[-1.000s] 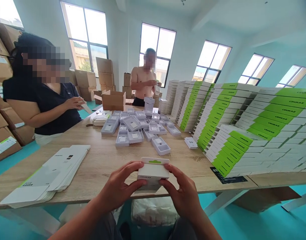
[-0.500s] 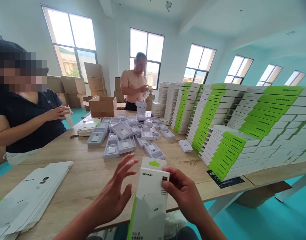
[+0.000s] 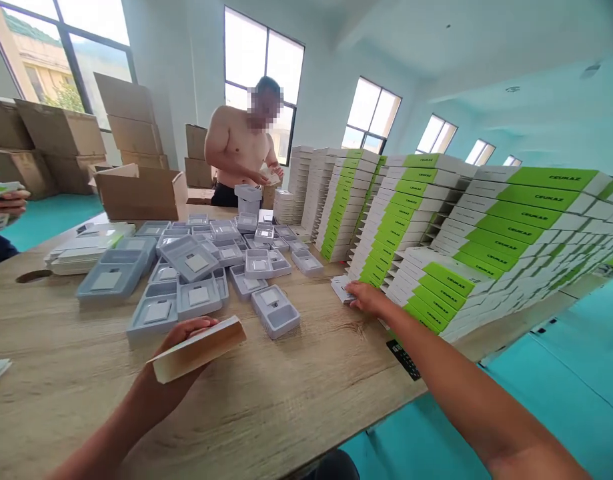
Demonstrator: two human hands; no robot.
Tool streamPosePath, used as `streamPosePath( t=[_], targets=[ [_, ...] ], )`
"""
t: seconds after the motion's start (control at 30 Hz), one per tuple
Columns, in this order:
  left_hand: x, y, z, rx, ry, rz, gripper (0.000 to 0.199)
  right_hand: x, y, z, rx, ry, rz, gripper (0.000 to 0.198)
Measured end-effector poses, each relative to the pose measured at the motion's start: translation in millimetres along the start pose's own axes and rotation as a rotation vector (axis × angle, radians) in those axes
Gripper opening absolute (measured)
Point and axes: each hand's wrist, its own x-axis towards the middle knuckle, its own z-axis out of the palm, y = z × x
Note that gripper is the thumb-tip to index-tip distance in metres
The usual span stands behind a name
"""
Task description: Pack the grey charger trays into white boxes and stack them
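Observation:
My left hand (image 3: 161, 387) is closed around a white carton (image 3: 201, 352), held tilted above the near left of the table. The carton's end faces me and stands open, with its brown inside showing. On the right, my right hand (image 3: 367, 298) is stretched out to a small pile of white leaflets (image 3: 340, 289), its fingers closed on the pile's near edge. How many leaflets it grips cannot be made out. Beyond the carton lie several pale plastic trays (image 3: 276, 312), many holding a small white item.
Tall stacks of white-and-green cartons (image 3: 431, 220) rise along the right. An open cardboard box (image 3: 139, 193) and flat cartons (image 3: 86, 250) are at the left. A co-worker (image 3: 246, 147) handles something white across the table; another person's hand (image 3: 13, 203) shows at far left.
The carton has moved from my right hand into my left and is tipped with its open end towards me. My right hand has gone out to the leaflets. The view has swung right.

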Motion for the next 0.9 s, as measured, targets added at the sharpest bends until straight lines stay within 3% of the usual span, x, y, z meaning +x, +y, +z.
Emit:
streamPosePath(
  t=[0.13, 0.23, 0.37, 0.43, 0.5, 0.53, 0.6, 0.67, 0.8, 0.9],
  targets=[
    [2, -10, -5, -0.055, -0.068, 0.106, 0.036, 5, 11, -6, -0.018, -0.034, -0.041, 0.026],
    [2, -8, -8, -0.025, -0.102, 0.14, 0.038, 0, 1, -9, 0.016, 0.12, -0.043, 0.03],
    [4, 4, -4, 0.034, -0.043, 0.049, 0.036, -28, -49, -3, 0.097, 0.447, -0.07, 0.048],
    [6, 11, -2, 0.04, -0.006, -0.034, 0.034, -53, -88, 6, 0.155, 0.562, -0.124, 0.042],
    [8, 18, 0, 0.031, 0.014, -0.088, 0.032, -80, -130, 14, 0.206, 0.667, -0.279, 0.026],
    [8, 21, 1, 0.025, 0.019, -0.093, 0.031, -91, -150, 18, 0.218, 0.733, -0.458, 0.02],
    [8, 26, 2, 0.012, 0.019, -0.077, 0.031, -108, -186, 23, 0.171, 0.785, -0.771, 0.029],
    [7, 28, 3, 0.002, 0.014, -0.042, 0.033, -114, -214, 27, 0.108, 0.782, -0.924, 0.035],
    [4, 28, 4, -0.026, 0.018, 0.038, 0.034, -101, -233, 39, -0.007, 0.666, -0.906, 0.023],
    [3, 28, 3, -0.049, 0.006, 0.082, 0.034, -80, -218, 55, 0.11, 0.628, -0.708, 0.024]
  ],
)
